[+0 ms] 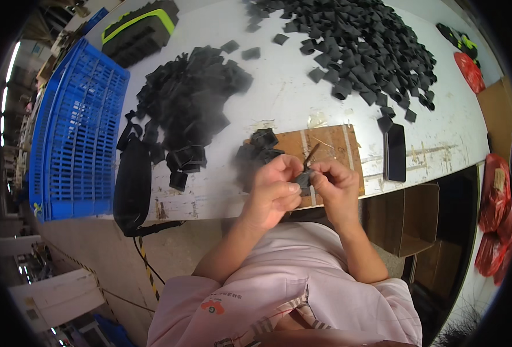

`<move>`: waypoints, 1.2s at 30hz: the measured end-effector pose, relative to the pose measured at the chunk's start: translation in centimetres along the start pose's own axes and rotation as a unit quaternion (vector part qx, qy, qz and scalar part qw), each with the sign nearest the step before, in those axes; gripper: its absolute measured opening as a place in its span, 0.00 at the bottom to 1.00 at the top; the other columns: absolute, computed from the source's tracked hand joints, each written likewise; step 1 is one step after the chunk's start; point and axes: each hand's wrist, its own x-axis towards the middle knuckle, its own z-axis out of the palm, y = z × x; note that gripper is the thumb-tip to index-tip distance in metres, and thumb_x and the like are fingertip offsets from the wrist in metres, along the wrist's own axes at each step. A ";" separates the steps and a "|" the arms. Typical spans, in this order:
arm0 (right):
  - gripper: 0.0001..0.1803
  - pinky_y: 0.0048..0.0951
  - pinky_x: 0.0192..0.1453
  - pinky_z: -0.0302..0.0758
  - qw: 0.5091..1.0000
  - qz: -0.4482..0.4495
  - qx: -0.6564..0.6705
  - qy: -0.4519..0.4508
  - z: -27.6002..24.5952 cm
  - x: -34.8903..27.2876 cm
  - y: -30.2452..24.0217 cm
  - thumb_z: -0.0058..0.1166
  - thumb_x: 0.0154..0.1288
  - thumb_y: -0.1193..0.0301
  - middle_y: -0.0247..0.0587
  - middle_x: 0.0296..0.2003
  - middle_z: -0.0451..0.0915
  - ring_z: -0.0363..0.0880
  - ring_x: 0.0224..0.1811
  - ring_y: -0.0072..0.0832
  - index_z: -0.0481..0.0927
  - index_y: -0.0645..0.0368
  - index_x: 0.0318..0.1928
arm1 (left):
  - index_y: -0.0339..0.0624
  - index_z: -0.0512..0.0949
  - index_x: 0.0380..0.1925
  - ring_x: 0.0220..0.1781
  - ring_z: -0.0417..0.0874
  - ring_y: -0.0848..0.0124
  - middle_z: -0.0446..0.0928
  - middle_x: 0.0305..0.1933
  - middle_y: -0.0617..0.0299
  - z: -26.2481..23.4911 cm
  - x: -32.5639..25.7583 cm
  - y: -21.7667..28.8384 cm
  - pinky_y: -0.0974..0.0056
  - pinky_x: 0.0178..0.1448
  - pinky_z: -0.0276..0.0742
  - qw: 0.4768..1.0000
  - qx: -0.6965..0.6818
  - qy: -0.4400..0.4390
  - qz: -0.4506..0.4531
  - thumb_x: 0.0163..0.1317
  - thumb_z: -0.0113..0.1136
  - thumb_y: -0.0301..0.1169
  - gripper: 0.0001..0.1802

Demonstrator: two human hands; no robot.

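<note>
Over the near edge of the table, my hands work close together on a small black fabric piece [303, 180]. My left hand [272, 194] pinches it from the left with curled fingers. From the other side, the thumb and fingertips of my right hand [338, 188] close on it. A thin brown strip or tool [310, 155] sticks up between the fingertips; its kind and which hand holds it are hard to make out. Beneath the hands lies a brown cardboard sheet [348, 151] with pale tape. A small heap of black pieces [261, 144] sits just beyond my left hand.
Two large heaps of black pieces lie farther off, one left [189, 98], one right [366, 52]. A blue crate [76, 133] and a black pouch [133, 185] stand left. A dark phone [394, 153] lies right. Cardboard boxes [403, 220] and red bags [494, 196] are lower right.
</note>
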 end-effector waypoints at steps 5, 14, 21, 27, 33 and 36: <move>0.03 0.13 0.19 0.55 0.925 0.246 0.277 -0.087 -0.8 0.3 -1.3 0.56 0.54 0.76 0.28 0.22 0.73 0.61 0.18 0.11 0.78 0.62 0.30 | 0.31 0.71 0.32 0.21 0.67 0.86 0.71 0.27 0.64 0.1 0.5 -1.9 0.80 0.20 0.60 0.796 0.468 0.178 0.340 0.48 0.49 0.13 0.09; 0.13 0.12 0.20 0.52 0.947 0.127 0.186 -0.229 -1.0 3.5 -7.7 0.48 0.62 0.62 0.21 0.18 0.64 0.56 0.19 0.08 0.72 0.55 0.25 | 0.31 0.67 0.38 0.06 0.57 0.82 0.74 0.32 0.51 2.7 1.7 3.0 0.76 0.10 0.52 0.978 -0.158 -0.134 -0.012 0.55 0.42 0.16 0.10; 0.14 0.12 0.20 0.52 0.935 0.111 0.213 -0.260 -1.4 4.9 -3.0 0.48 0.63 0.61 0.21 0.18 0.64 0.56 0.18 0.09 0.71 0.56 0.24 | 0.34 0.67 0.40 0.05 0.54 0.83 0.73 0.25 0.56 1.3 2.4 2.0 0.77 0.10 0.49 0.999 -0.049 -0.011 0.012 0.61 0.39 0.20 0.09; 0.15 0.13 0.19 0.51 0.941 0.106 0.200 -0.253 -1.2 5.4 -3.5 0.48 0.63 0.60 0.21 0.17 0.63 0.55 0.17 0.09 0.71 0.56 0.24 | 0.35 0.66 0.42 0.06 0.55 0.84 0.73 0.26 0.58 2.0 2.5 2.5 0.77 0.11 0.51 0.994 -0.112 -0.020 0.011 0.62 0.39 0.21 0.09; 0.16 0.15 0.17 0.52 0.960 0.078 0.159 -0.215 -0.9 5.2 -2.4 0.49 0.63 0.60 0.23 0.15 0.63 0.55 0.15 0.10 0.71 0.58 0.24 | 0.35 0.68 0.41 0.11 0.59 0.85 0.71 0.25 0.63 2.9 2.0 1.6 0.78 0.15 0.56 0.993 0.067 0.047 0.090 0.61 0.43 0.21 0.08; 0.16 0.16 0.17 0.53 0.978 0.044 0.055 -0.198 -1.1 5.4 -3.4 0.49 0.62 0.60 0.24 0.14 0.62 0.56 0.15 0.11 0.71 0.58 0.23 | 0.34 0.67 0.42 0.13 0.60 0.83 0.71 0.27 0.62 4.0 1.9 1.4 0.77 0.17 0.57 0.931 0.283 0.118 0.199 0.59 0.47 0.22 0.10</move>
